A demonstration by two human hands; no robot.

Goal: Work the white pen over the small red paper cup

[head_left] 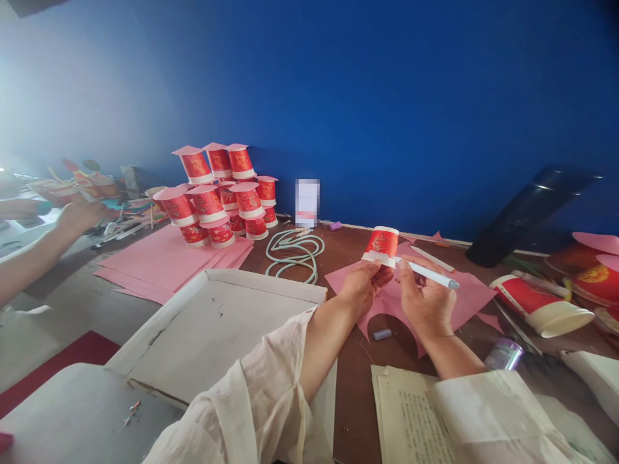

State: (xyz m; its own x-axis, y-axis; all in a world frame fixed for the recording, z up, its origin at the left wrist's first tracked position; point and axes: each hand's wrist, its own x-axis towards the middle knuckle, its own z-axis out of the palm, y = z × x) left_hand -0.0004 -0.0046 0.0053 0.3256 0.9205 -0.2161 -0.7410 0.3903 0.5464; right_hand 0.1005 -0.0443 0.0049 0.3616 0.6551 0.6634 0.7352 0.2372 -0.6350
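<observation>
My left hand (363, 283) pinches the rim of an upturned red paper cup (383, 245) with a gold pattern, holding it above a pink paper sheet (464, 296). My right hand (425, 296) is closed round a white pen (432, 274), its near end touching the cup's white rim. Both hands hover over the brown table (353, 386). A small grey pen cap (382, 334) lies just below my hands.
A pile of red cups with pink tops (222, 196) stands on pink sheets (164, 261) at the back left. A coiled cable (294, 251), a grey cardboard lid (217, 328), stacked cups (536, 303), a black cylinder (527, 216) and printed pages (416, 412) surround me. Another person's arm (43, 241) reaches in from the left.
</observation>
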